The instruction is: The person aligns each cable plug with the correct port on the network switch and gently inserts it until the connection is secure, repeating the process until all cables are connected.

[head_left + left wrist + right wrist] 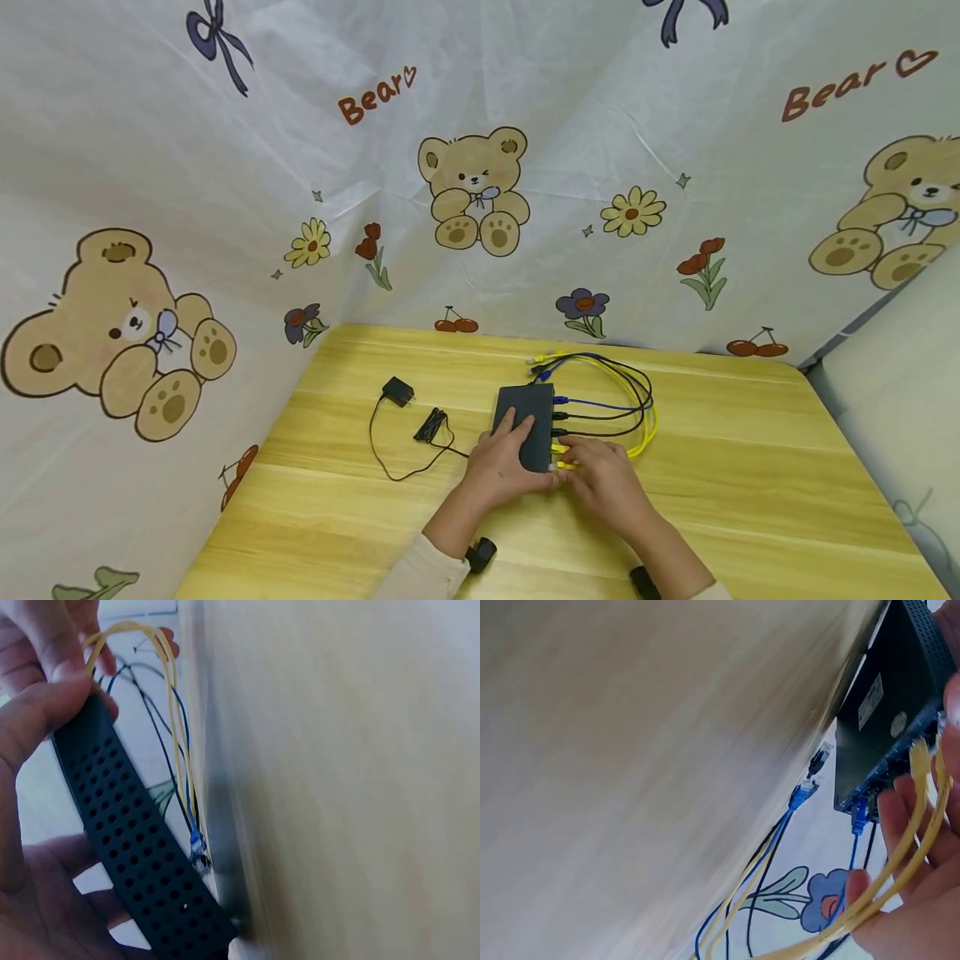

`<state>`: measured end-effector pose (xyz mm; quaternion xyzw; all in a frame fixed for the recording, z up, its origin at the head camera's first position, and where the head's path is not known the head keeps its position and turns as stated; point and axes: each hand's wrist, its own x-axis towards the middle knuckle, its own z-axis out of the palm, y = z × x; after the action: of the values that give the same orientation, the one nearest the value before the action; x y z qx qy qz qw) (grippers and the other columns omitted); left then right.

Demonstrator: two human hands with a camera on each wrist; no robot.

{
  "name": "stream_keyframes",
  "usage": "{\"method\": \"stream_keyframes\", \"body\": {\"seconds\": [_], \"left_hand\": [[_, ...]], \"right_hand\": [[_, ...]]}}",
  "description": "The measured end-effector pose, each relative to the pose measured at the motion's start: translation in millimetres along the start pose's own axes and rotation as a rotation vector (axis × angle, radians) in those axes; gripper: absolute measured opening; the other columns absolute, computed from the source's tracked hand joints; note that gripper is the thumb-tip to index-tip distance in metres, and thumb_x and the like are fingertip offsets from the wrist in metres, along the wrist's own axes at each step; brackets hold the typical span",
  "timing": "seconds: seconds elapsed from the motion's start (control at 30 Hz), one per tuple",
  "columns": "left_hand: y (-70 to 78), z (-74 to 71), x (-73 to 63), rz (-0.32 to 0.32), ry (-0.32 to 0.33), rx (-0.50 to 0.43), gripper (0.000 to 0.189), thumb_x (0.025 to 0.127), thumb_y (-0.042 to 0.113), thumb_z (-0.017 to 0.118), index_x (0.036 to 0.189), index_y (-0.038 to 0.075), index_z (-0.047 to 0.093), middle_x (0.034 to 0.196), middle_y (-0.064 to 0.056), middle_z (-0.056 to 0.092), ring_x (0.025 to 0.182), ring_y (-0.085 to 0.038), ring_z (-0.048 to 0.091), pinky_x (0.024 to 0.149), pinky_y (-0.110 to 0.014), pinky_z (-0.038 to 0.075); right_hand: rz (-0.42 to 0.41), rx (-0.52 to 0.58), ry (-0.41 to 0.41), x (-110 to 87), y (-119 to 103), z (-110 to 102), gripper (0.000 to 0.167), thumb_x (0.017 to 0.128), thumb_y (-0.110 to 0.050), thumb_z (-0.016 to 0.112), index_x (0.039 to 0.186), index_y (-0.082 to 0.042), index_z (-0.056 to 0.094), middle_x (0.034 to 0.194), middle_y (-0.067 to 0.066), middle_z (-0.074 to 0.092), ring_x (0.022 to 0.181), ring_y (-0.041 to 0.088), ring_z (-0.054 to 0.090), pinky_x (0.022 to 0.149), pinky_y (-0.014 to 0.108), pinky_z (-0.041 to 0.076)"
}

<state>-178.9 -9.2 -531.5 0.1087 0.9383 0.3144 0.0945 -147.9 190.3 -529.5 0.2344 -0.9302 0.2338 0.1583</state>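
A black network switch (538,402) lies on the table in the head view, its row of ports facing right. My left hand (497,468) grips it, fingers spread over the top and thumb at the near end. The left wrist view shows the switch's perforated side (135,832). At the nearest port my right hand (606,482) pinches the plug of a yellow network cable (937,802). Another yellow cable (911,832) runs beside it to the neighbouring port. A blue cable (600,404) and two black cables (603,434) are in ports farther along. Whether the pinched plug is fully seated cannot be seen.
Left of the switch lie a black power adapter (398,391) and its cord, partly in a tied bundle (431,426). The cables loop behind the switch, their loose plugs (542,371) near its far end. A bear-print cloth (480,292) hangs behind the wooden table (750,467).
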Motion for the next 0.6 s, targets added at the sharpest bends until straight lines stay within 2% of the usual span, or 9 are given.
{"method": "stream_keyframes", "body": {"seconds": [0.23, 0.43, 0.6], "left_hand": [[0.7, 1.5, 2.8, 0.008, 0.021, 0.026, 0.105, 0.066, 0.077, 0.074, 0.153, 0.029, 0.042, 0.164, -0.009, 0.026, 0.133, -0.05, 0.041, 0.097, -0.066, 0.039], [0.7, 1.2, 4.1, 0.026, 0.028, 0.027, 0.104, 0.066, 0.075, 0.076, 0.153, 0.028, 0.043, 0.164, -0.009, 0.026, 0.134, -0.05, 0.04, 0.098, -0.067, 0.038], [-0.6, 0.5, 2.6, 0.022, 0.001, 0.017, 0.104, 0.067, 0.067, 0.082, 0.153, 0.027, 0.042, 0.164, -0.011, 0.024, 0.135, -0.052, 0.038, 0.099, -0.066, 0.038]], "right_hand": [[-0.056, -0.03, 0.05, 0.8, 0.5, 1.4, 0.021, 0.076, -0.014, 0.087, 0.085, -0.015, 0.069, 0.117, 0.005, 0.072, 0.107, 0.022, 0.067, 0.085, 0.047, 0.045], [-0.082, -0.005, 0.039, 2.4, 0.6, 1.8, 0.021, 0.074, -0.011, 0.088, 0.085, -0.012, 0.07, 0.119, 0.009, 0.071, 0.11, 0.027, 0.065, 0.087, 0.05, 0.046], [-0.069, 0.056, 0.02, 2.9, 0.3, 5.7, 0.02, 0.073, -0.006, 0.088, 0.082, -0.012, 0.071, 0.124, 0.011, 0.069, 0.113, 0.03, 0.064, 0.088, 0.052, 0.049]]}}
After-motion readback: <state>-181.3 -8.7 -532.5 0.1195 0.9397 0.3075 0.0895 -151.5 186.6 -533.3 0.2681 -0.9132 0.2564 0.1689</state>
